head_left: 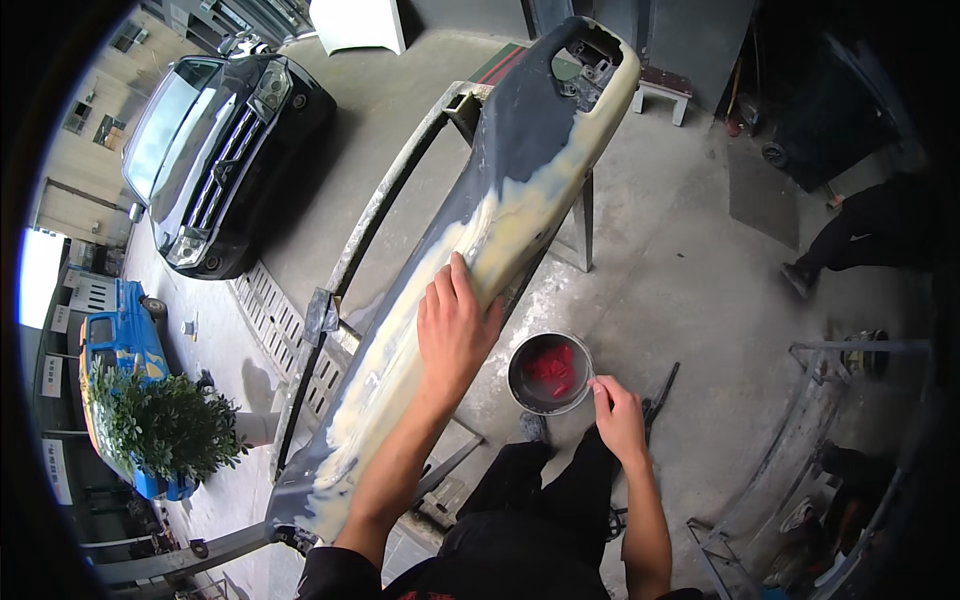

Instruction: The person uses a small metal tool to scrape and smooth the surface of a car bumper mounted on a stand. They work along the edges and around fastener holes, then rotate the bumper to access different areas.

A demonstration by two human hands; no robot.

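A car bumper (540, 150), dark grey with broad cream-yellow patches of filler, lies slantwise before me on a metal stand. My left hand (455, 325) rests on its patched middle, fingers stretched out along the surface; whether anything lies under the palm is hidden. To the right and lower down, a round metal bucket (583, 401) holds liquid with a red, crumpled thing (550, 370) in it. The fingers of my right hand (618, 412) are closed at the bucket's right rim, gripping its edge or handle.
A dark car (225, 160) stands at the upper left, with a blue vehicle (130, 340) and a leafy potted plant (165, 425) below it. Another person's leg (850, 235) shows at right. A metal frame (740, 550) stands lower right; a small bench (665, 85) sits behind.
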